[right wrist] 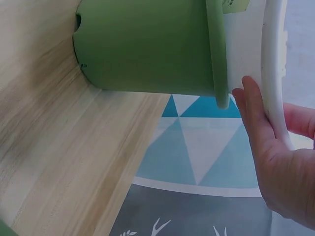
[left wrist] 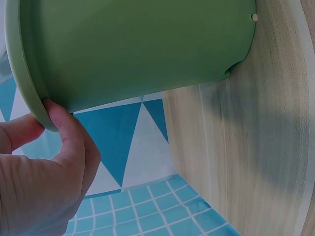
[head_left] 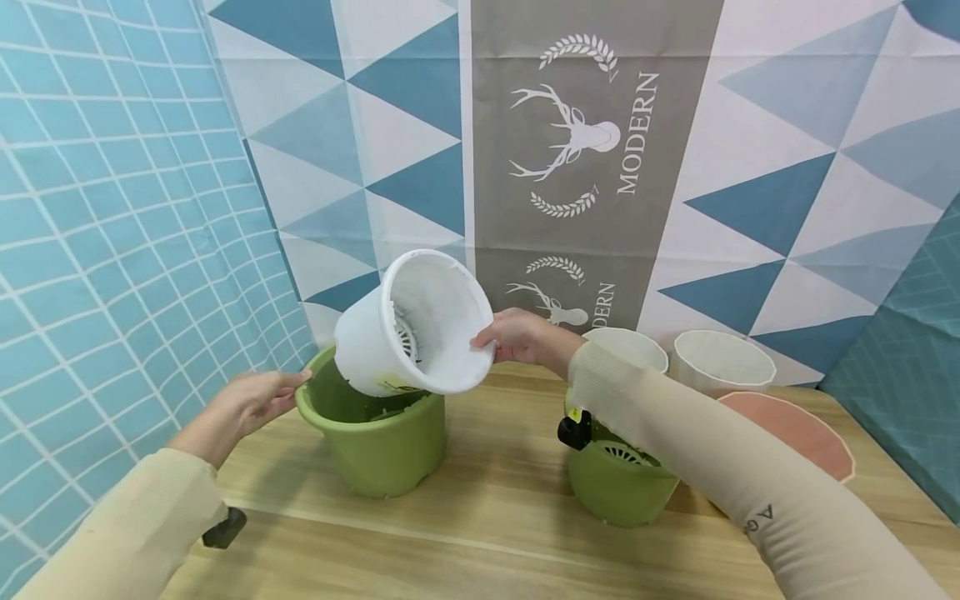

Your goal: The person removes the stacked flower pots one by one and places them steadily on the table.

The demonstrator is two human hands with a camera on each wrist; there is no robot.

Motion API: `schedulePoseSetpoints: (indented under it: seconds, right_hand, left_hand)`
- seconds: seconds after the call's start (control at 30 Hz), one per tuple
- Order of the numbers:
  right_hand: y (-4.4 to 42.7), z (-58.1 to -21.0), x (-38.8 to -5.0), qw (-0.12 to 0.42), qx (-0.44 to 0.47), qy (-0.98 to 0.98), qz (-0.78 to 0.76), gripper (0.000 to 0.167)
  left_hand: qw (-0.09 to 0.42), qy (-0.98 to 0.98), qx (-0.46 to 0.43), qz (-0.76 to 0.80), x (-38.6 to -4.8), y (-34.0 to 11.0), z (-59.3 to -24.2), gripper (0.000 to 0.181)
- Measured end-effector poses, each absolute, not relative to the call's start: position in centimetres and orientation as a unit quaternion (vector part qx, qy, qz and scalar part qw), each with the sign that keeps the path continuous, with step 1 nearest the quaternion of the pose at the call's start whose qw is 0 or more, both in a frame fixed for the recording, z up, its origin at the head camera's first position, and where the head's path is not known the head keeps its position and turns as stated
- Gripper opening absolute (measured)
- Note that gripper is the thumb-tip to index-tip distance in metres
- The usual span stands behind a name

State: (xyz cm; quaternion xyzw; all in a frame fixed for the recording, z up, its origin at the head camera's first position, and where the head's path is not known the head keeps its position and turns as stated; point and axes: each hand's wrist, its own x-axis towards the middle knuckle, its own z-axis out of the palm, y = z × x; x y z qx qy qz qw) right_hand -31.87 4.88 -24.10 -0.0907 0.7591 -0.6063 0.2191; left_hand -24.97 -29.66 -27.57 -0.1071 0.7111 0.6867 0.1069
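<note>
My right hand (head_left: 522,333) pinches the rim of a white plastic flowerpot (head_left: 360,346), thumb inside and fingers outside. That pot tilts over the mouth of a green flowerpot (head_left: 386,458), its lower part just inside the rim, its slotted bottom showing through its opening. The green pot stands upright on the wooden table, and my left hand (head_left: 251,400) pinches its left rim. In the left wrist view, thumb and fingers close round the rim of the green pot (left wrist: 142,49). Seen from the right wrist, the white pot (right wrist: 244,49) pokes out above the green rim.
Under my right forearm stands a second green pot (head_left: 618,492) with slots inside. Behind it are two white pots (head_left: 630,343), (head_left: 712,371) and a salmon-pink pot (head_left: 787,429). Patterned cloth (head_left: 405,125) hangs behind the table (head_left: 495,500), blue tile-patterned cloth (head_left: 135,233) at left.
</note>
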Motion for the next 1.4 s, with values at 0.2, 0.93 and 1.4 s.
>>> schedulePoseSetpoints:
  seconds: [0.2,0.93,1.4]
  right_hand:
    - [5.3,-23.6,-31.5,0.221,-0.103,0.765,-0.596,0.039]
    - [6.2,-21.6,-31.1,0.191,-0.137,0.805,-0.545,0.026]
    - [7.0,-20.5,-31.9,0.178,-0.129,0.828,-0.516,0.031]
  left_hand:
    - [0.106,0.713,-0.108,0.685,-25.0,-29.6,-27.6,0.094]
    - [0.105,0.702,-0.112,0.695,-25.2,-29.6,-27.7,0.114]
    - [0.104,0.706,-0.108,0.692,-25.1,-29.7,-27.8,0.111]
